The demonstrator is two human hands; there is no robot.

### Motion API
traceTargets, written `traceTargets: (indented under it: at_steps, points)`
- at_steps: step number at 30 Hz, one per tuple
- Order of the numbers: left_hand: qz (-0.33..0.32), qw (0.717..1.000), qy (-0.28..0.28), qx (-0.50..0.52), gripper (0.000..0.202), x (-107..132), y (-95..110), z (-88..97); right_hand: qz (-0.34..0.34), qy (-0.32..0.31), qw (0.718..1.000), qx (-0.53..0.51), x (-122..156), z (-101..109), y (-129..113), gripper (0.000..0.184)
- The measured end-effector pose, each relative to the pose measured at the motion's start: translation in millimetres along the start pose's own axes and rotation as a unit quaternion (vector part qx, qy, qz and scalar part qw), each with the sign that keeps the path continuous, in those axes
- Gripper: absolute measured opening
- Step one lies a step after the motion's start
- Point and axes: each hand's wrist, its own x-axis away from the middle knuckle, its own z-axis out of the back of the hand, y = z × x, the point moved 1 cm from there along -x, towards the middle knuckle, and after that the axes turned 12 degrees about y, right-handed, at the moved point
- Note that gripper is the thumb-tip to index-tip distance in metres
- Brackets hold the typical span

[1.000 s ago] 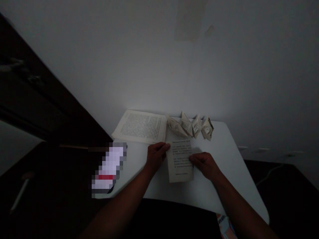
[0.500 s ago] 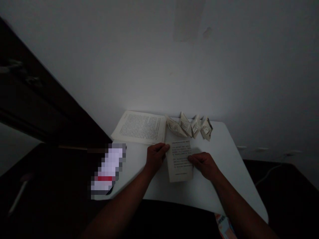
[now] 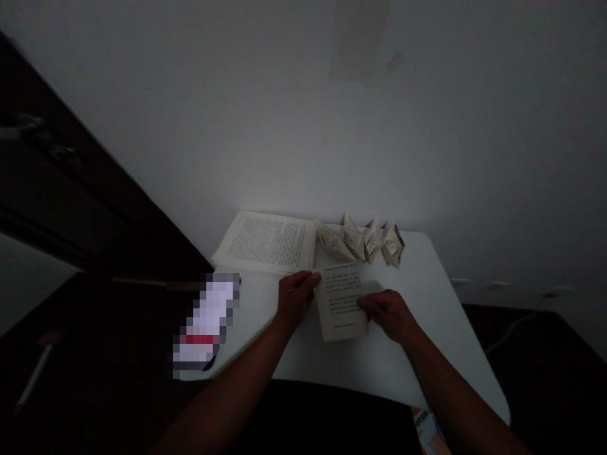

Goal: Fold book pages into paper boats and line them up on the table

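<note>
A printed sheet of paper [image 3: 341, 306], which looks folded, is held between my two hands above the white table. My left hand [image 3: 297, 294] pinches its upper left edge. On the opposite side, my right hand [image 3: 386, 313] grips the right edge with thumb and fingers, about halfway down. Just beyond the sheet stand several folded paper boats [image 3: 353, 237] in a row, made from printed pages. A stack of printed pages [image 3: 270, 243] lies flat behind my left hand.
The white table [image 3: 303, 360] stands against a pale wall [image 3: 284, 126]. A phone-like object with a blurred screen [image 3: 206, 322] lies at its left edge. To the left is a dark door [image 3: 71, 158]; a cable [image 3: 515, 325] runs at the right.
The paper's lower edge has risen slightly and the sheet has tilted a little. Both hands keep their hold in nearly the same place.
</note>
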Motion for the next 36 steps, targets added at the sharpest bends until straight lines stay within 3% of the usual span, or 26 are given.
traceTargets:
  at_steps: [15, 36]
  points:
    - [0.019, 0.999, 0.029, 0.036, 0.03, -0.7, 3.2, -0.1, 0.004, -0.041, 0.999, 0.017, 0.3, -0.7, 1.4, 0.05]
    - [-0.016, 0.999, 0.046, 0.023, 0.035, -1.7, 2.9, 2.6, 0.003, -0.028, 1.0, -0.002, 1.4, 0.0, 2.2, 0.044]
